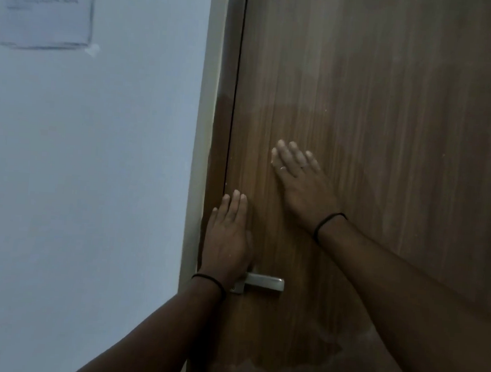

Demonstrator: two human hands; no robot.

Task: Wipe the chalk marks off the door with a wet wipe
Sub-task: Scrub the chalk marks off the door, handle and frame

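The brown wooden door (389, 108) fills the right side of the view. A darker damp patch (366, 223) covers its middle, with a pale chalky haze (320, 60) above it and more pale smears (254, 369) below. My right hand (300, 178) lies flat on the door with fingers spread. A thin white sliver of the wet wipe (273, 159) shows at its fingertips; the rest is hidden under the palm. My left hand (229, 234) rests flat against the door near its left edge, just above the handle, holding nothing.
A metal lever handle (266, 282) sticks out to the right below my left hand. The door frame (205, 125) and a pale wall (94, 175) are on the left, with a paper sheet (47, 6) taped high up.
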